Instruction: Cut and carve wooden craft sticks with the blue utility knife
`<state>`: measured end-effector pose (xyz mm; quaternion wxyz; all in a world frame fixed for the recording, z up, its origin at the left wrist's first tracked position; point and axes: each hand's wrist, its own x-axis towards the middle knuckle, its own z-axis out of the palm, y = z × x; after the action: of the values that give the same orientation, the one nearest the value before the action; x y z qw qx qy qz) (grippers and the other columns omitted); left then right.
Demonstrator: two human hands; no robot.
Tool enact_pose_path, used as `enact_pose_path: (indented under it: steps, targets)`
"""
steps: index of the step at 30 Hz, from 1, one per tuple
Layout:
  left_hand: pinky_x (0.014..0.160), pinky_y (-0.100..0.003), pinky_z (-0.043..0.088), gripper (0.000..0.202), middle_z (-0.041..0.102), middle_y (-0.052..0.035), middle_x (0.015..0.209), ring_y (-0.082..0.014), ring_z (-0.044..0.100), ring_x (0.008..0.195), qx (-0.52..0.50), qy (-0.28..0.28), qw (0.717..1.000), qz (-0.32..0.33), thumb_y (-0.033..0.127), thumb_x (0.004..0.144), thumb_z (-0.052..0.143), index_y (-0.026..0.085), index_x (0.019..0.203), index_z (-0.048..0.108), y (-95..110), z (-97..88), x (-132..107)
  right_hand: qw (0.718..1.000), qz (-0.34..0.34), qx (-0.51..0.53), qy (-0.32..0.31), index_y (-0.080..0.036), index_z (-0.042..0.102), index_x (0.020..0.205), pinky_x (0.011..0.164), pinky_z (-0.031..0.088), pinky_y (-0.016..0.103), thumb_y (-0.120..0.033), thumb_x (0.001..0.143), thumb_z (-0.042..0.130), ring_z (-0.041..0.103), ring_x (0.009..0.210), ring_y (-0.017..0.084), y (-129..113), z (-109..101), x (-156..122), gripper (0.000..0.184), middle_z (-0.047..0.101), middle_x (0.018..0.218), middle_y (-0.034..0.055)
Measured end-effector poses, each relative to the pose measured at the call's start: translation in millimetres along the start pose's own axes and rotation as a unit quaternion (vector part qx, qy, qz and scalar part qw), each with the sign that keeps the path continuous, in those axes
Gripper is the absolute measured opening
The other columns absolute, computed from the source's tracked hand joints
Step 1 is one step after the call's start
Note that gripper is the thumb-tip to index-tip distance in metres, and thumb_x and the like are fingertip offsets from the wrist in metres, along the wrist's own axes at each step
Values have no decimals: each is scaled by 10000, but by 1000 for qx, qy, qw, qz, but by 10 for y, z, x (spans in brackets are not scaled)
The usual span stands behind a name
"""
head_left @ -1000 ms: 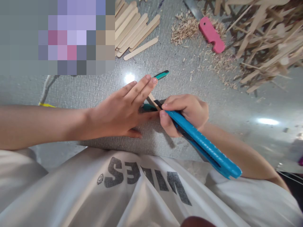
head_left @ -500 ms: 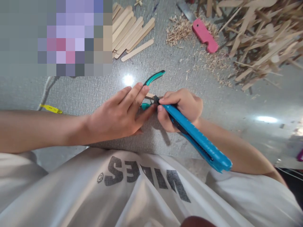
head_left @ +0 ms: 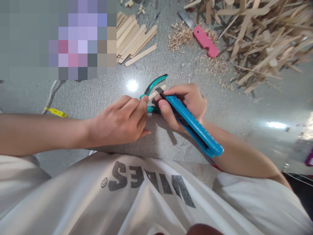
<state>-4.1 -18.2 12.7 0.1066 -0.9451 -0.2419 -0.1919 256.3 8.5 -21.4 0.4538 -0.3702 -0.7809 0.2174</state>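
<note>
A pair of green and black pliers (head_left: 156, 81) lies on the gray table (head_left: 97, 98) in front of the person. One handle bends out past the left hand (head_left: 119, 120), and a bit of the other one peeks out closer to the person. The left hand covers the rest of the pliers. Its fingers are bent and close together, with the tips down by the end of a small wooden stick (head_left: 153, 95). I cannot tell if they hold the stick or just touch it.

The stick is between the two handles of the pliers. The right hand (head_left: 189, 100), just right of the pliers, has its fingers wrapped around a blue box cutter (head_left: 195, 125). The dark blade (head_left: 159, 90) is right at the stick, and the back end points down toward the person's right arm.

Beyond the pliers is a row of craft sticks (head_left: 137, 36), with one loose craft stick (head_left: 141, 55) near it. Beyond the pliers and to the right are wood shavings (head_left: 181, 37) and a pink-handled knife (head_left: 205, 42). Farther right of the pliers is a big messy heap of sticks (head_left: 259, 42). Well left of the pliers is a gray cord with a yellow tag (head_left: 56, 112).
</note>
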Motion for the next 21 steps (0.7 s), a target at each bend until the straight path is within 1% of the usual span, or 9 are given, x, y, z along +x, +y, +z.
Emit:
enact_pose_path:
  steps: [2,5,7,9,11,13,16,19,21]
  targets:
    - [824,-429,716,528,895,-245,1208,-292,806,1001,-8,3,1000,2,420,1273,576,-1,1207,888,-13,4,13,1000,6,23,-3,-345,744,1329,717,747,345,-282,1098,817,928,848,229,-4,7,-2,250,929,1045,-22]
    - [855,-451,717,451,887,-211,1248,-291,798,1054,-14,0,1000,-2,400,1266,590,68,1237,893,-5,39,-6,999,-1,34,-19,-348,747,1374,795,788,362,-255,1099,820,951,938,242,-6,16,-2,299,945,1137,-9]
    - [845,-464,714,384,881,-196,1256,-286,791,1047,-13,2,1000,-11,355,1249,603,100,1233,890,13,71,-30,999,0,39,-12,-353,742,1397,808,793,368,-270,1105,818,955,959,247,-4,20,-8,312,947,1144,-11]
    - [792,-456,693,272,873,-161,1153,-265,767,972,-9,1,1000,-19,247,1204,642,128,1173,884,28,88,-40,999,12,39,-6,-370,737,1417,809,792,376,-292,1122,802,955,955,246,-4,18,-13,312,947,1134,-23]
    - [720,-422,653,218,837,-114,997,-234,720,869,3,2,1000,-15,124,1150,667,145,1076,871,31,79,-25,999,18,33,-16,-381,730,1422,812,788,372,-289,1130,796,953,950,242,-12,6,-9,313,949,1128,-31]
    - [666,-384,619,241,796,-84,890,-209,679,794,20,13,1000,-5,52,1116,680,147,975,851,17,44,14,999,13,30,-36,-374,720,1409,831,784,356,-259,1128,797,952,957,233,-22,-12,8,313,952,1132,-27]
    - [615,-347,598,261,769,-68,818,-187,660,726,37,36,999,10,28,1090,724,139,879,830,-30,-31,83,999,-9,32,-42,-352,712,1400,826,776,320,-255,1118,806,947,942,215,-29,-30,37,312,954,1117,-15]
    - [539,-323,543,301,672,-20,692,-161,598,629,35,43,998,39,24,1074,753,153,808,808,-91,-101,120,999,-13,37,-34,-350,717,1425,816,780,328,-293,1127,800,947,925,224,-24,-35,47,315,958,1107,-8]
    - [501,-317,499,335,608,-2,645,-149,557,595,32,50,997,51,24,1071,754,164,768,791,-124,-135,126,999,-6,35,-34,-362,719,1448,791,784,351,-289,1129,791,948,908,241,-25,-43,44,336,961,1112,-6]
